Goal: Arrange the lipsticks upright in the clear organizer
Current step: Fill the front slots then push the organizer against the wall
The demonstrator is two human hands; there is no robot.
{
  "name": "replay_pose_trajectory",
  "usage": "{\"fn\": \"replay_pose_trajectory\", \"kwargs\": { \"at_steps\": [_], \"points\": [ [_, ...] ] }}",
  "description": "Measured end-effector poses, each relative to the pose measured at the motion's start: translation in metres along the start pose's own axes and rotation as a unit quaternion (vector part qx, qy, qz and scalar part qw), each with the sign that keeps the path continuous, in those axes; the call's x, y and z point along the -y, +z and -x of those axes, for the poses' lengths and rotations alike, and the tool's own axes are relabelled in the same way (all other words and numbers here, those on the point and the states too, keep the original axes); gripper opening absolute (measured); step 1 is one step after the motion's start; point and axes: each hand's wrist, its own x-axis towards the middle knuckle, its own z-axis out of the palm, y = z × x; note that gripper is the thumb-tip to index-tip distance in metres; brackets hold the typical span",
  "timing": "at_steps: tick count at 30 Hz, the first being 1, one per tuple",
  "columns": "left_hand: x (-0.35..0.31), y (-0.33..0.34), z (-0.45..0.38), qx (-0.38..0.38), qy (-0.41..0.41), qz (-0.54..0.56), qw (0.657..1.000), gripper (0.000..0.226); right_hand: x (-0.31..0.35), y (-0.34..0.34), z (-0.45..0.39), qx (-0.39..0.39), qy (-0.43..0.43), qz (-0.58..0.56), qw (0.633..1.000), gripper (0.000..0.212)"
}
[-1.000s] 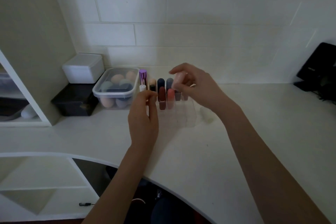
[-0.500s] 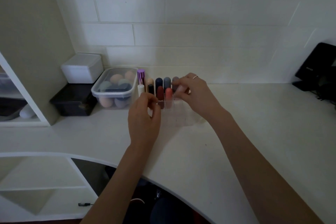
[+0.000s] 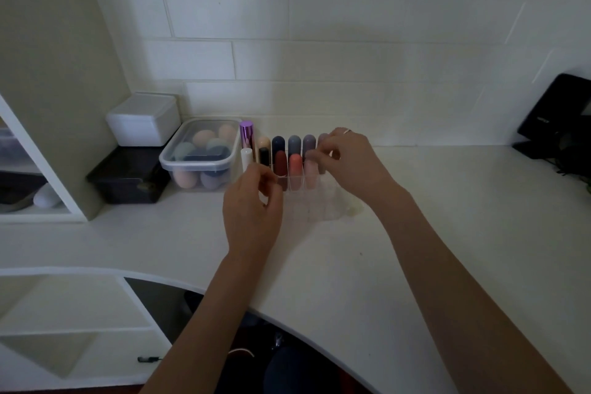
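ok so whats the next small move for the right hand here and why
Probably let go of the pale pink lipstick and draw the right hand back. Its fingertips sit at the cap, and the tube already looks upright in the clear organizer beside the coral lipstick. The left hand is at the organizer's near left corner.
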Motion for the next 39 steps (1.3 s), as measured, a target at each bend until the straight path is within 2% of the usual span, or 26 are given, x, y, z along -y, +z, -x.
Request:
{"fn": "replay_pose_trajectory", "kwargs": {
  "at_steps": [2,4,5,8,9,10,14,18,21,24,28,31,35,39],
  "points": [
    [0.000,-0.001,0.000,-0.001,0.003,0.000,1.000,0.007,-0.006,-0.012,-0.002,-0.029,0.031,-0.008,0.999,0.031],
    [-0.001,-0.001,0.000,0.000,0.005,-0.002,1.000,0.007,-0.019,-0.022,-0.003,-0.036,0.079,0.005,0.996,0.014],
    [-0.001,-0.001,0.000,0.002,0.006,-0.003,1.000,0.006,-0.024,-0.026,0.000,0.003,0.113,0.017,0.993,0.016],
    [0.000,0.000,0.001,0.010,0.003,-0.007,1.000,0.005,-0.032,-0.026,0.010,0.230,0.225,-0.011,0.947,0.069],
    [0.000,0.000,0.001,0.011,0.001,-0.008,1.000,0.005,-0.031,-0.025,0.013,0.271,0.238,-0.022,0.932,0.078],
    [0.001,0.000,0.002,0.012,-0.001,-0.009,1.000,0.004,-0.032,-0.022,0.013,0.282,0.240,-0.029,0.928,0.079],
    [0.001,0.001,0.002,0.017,-0.008,-0.009,1.000,0.004,-0.035,-0.021,0.009,0.249,0.215,-0.034,0.944,0.049],
    [0.002,0.001,0.002,0.020,-0.002,-0.011,1.000,0.005,-0.025,-0.034,0.010,0.160,0.175,-0.120,0.964,0.037],
    [-0.001,0.001,0.002,0.026,0.037,-0.026,0.999,0.013,-0.013,-0.045,0.008,0.110,0.137,-0.185,0.967,0.040],
    [-0.001,0.002,0.002,0.041,0.054,-0.037,0.997,0.019,-0.004,-0.051,0.008,0.122,0.113,-0.243,0.956,0.050],
    [0.001,0.002,0.003,0.044,0.042,-0.039,0.997,0.017,0.002,-0.051,0.007,0.107,0.106,-0.201,0.968,0.027],
    [0.001,0.002,0.003,0.046,0.040,-0.038,0.997,0.016,0.001,-0.045,0.009,0.121,0.115,-0.206,0.964,0.021],
    [0.000,0.002,0.003,0.041,0.037,-0.040,0.998,0.009,-0.002,-0.038,0.004,0.061,0.090,-0.169,0.980,0.027],
    [0.000,0.001,0.002,0.033,0.022,-0.036,0.999,0.006,-0.002,-0.032,0.001,-0.041,0.057,-0.163,0.984,0.030]
  ]
}}
